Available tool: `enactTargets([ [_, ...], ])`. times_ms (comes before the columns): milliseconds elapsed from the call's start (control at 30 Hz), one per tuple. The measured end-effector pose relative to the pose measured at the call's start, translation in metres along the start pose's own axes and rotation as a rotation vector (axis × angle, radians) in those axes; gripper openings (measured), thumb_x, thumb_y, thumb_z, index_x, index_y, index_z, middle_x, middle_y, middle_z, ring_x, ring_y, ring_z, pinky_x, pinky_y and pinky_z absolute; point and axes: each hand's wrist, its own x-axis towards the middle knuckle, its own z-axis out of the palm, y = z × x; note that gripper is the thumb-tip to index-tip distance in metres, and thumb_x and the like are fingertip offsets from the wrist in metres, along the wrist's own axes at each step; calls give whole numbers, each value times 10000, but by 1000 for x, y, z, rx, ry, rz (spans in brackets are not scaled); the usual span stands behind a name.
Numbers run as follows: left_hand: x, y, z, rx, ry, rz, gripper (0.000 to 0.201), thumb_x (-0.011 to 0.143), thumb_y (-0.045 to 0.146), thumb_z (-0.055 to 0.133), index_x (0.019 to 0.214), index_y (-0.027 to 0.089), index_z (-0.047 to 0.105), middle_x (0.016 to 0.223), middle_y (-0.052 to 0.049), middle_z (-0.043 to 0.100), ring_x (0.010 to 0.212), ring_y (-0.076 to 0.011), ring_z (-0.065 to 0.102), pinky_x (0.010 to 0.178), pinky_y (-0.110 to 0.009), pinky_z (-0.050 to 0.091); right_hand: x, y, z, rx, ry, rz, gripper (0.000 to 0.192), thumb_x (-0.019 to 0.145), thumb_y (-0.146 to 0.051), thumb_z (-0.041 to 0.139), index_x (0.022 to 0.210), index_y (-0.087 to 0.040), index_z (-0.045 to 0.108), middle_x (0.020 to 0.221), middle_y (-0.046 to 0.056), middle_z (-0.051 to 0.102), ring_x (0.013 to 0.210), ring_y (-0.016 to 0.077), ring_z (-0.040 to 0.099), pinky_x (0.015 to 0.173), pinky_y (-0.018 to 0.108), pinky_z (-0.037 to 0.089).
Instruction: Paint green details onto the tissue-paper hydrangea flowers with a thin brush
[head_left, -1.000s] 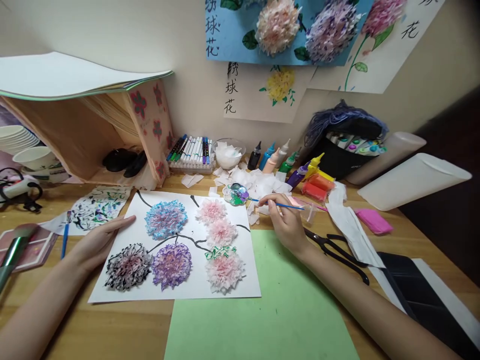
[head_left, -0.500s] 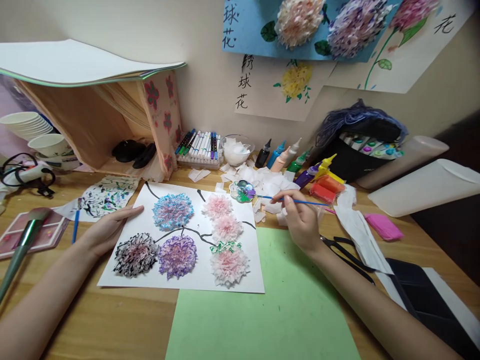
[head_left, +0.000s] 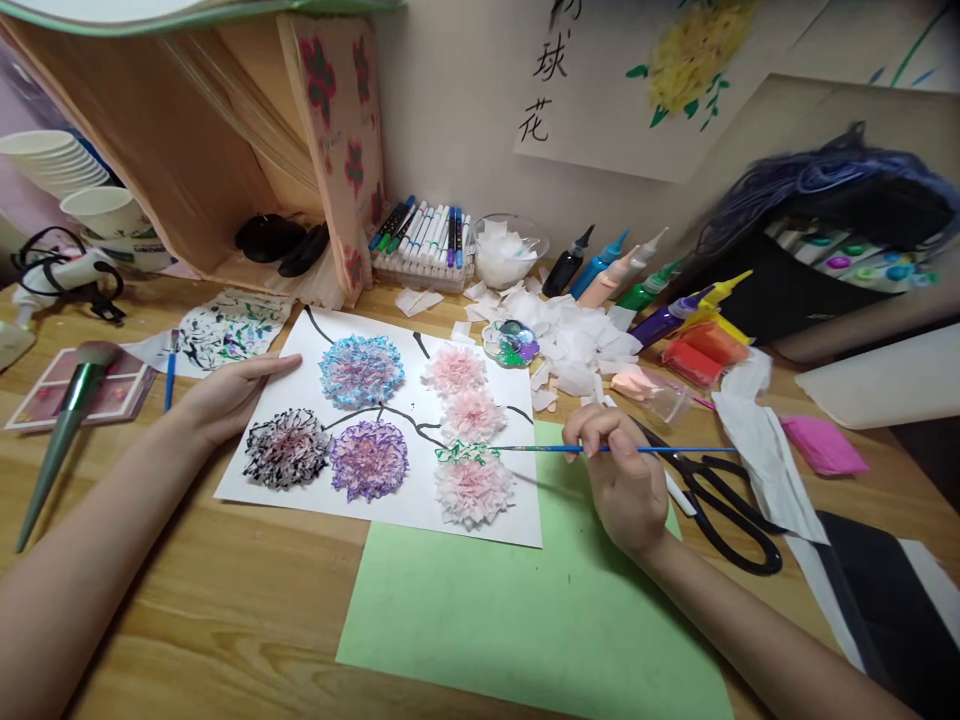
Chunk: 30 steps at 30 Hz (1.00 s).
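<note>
My left hand (head_left: 238, 398) grips the left edge of a white paper sheet (head_left: 420, 500), its thumb side along the edge. The sheet carries ruffled paper flowers: a blue-tipped one (head_left: 362, 370), a black-tipped one (head_left: 286, 448), a purple-tipped one (head_left: 370, 459) and a column of pink ones (head_left: 474, 495) at right, with black painted stems. My right hand (head_left: 622, 480) pinches a thin blue paintbrush (head_left: 555, 449), held nearly level. Its tip meets the green-painted edge of the lowest pink flower. Beyond the sheet's top edge lies a paint palette (head_left: 512, 343) with green and purple paint.
Under the sheet is green paper (head_left: 517, 620). Torn white paper scraps (head_left: 577, 335), paint bottles (head_left: 568, 262) and a marker box (head_left: 420, 270) stand at the back. Black scissors (head_left: 720, 500) lie right of my hand. At left are a large brush (head_left: 71, 420) and a painted box (head_left: 330, 150).
My right hand has brought the paintbrush from the palette down to the lowest pink flower. My view has tilted lower; my left hand keeps its hold on the sheet.
</note>
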Motion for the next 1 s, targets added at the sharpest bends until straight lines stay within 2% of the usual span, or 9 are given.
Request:
enactTargets([
  [133,3,-1,-3,10,20,28,337,831,26,435,1120,25,608,761,-136,714,611,-212,701,610,-324,606,-4,5,2,-38,-8,-73,318,935,-319,352,664,-207,474,619,5,449,606,162,421,597,317,295],
  [333,7,-2,-8,16,-2,40,359,823,29,473,1159,40,600,802,-135,717,638,-209,701,625,-315,603,-6,10,0,-106,-11,-180,298,924,-310,362,671,-212,487,595,10,469,579,166,433,599,337,318],
  [600,6,-2,-4,29,35,45,389,847,26,430,1211,28,566,848,-147,719,630,-204,699,601,-315,603,-9,12,-1,-223,-91,-262,294,930,-291,350,689,-214,500,605,11,500,589,169,460,609,342,328],
  [767,6,-2,-5,45,24,50,395,857,30,422,1230,23,550,840,-147,718,636,-199,699,605,-302,600,-9,14,-1,-220,-106,-280,278,930,-274,355,708,-208,510,629,14,508,603,164,464,600,334,321],
  [1000,5,-1,-3,41,27,45,389,853,30,426,1218,28,562,839,-145,718,637,-210,705,630,-328,605,-8,13,-1,-255,-65,-267,291,925,-272,348,685,-213,501,609,18,500,597,173,463,596,344,329],
])
